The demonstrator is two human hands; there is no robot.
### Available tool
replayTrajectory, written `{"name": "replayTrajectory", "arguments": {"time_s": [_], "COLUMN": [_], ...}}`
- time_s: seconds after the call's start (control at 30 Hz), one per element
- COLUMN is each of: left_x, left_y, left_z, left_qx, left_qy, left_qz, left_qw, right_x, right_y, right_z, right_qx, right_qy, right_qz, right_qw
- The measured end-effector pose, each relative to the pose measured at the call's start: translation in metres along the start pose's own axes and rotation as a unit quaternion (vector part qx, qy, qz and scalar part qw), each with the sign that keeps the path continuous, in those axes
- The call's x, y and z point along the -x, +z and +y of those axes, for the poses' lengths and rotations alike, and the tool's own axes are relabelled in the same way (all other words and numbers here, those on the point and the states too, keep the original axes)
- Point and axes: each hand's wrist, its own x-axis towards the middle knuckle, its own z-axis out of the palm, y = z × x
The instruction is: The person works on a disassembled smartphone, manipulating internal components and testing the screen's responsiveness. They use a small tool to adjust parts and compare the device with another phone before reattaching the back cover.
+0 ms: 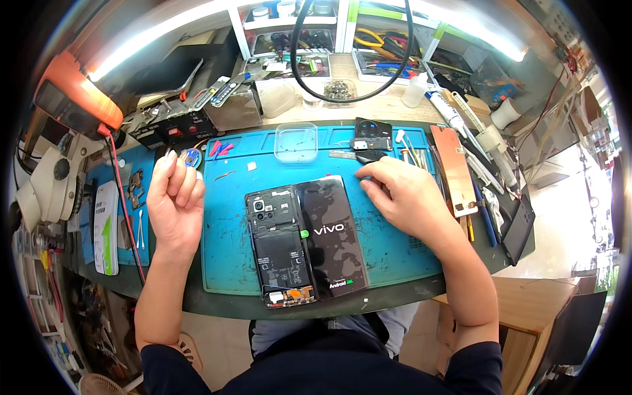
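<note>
An opened smartphone body (280, 245) lies on the blue repair mat (227, 263), its camera module, dark inner covers and lower board exposed. Against its right side rests a dark glossy phone screen (337, 253) with a small green tab at the seam. My left hand (176, 204) is raised over the mat's left edge, fingers curled and tips pinched together; whatever is between them is too small to make out. To the upper right of the screen hovers my right hand (403, 197), thumb and forefinger apart with nothing seen between them. Close to its fingertips is a small black piece (370, 157).
A clear plastic box (296, 143) and a smaller dark phone part (372, 135) sit along the mat's back. Tools and a copper-coloured plate (453, 168) lie at right. An orange multimeter (76, 95) stands left; a black cable loop (352, 99) hangs over the back.
</note>
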Motion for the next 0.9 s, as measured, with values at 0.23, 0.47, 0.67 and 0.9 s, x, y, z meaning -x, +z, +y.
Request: {"name": "replayTrajectory", "arguments": {"time_s": [0.23, 0.47, 0.67, 0.9], "left_x": [-0.003, -0.003, -0.005, -0.005], "left_y": [-0.011, -0.007, -0.017, -0.012], "left_z": [0.001, -0.002, -0.002, -0.002], "left_qx": [-0.006, 0.003, 0.002, 0.007], "left_qy": [-0.001, 0.000, 0.003, 0.005], "left_qz": [-0.023, 0.000, -0.010, 0.003], "left_qw": [1.000, 1.000, 1.000, 1.000], "right_x": [0.000, 0.002, 0.002, 0.002], "right_y": [0.000, 0.000, -0.001, -0.002], "right_z": [-0.001, 0.000, -0.002, -0.003], "right_qx": [0.005, 0.023, 0.023, 0.021], "right_qy": [-0.001, -0.002, 0.023, 0.016], "right_qz": [0.000, -0.004, -0.019, -0.022], "right_qw": [1.000, 1.000, 0.999, 0.999]}}
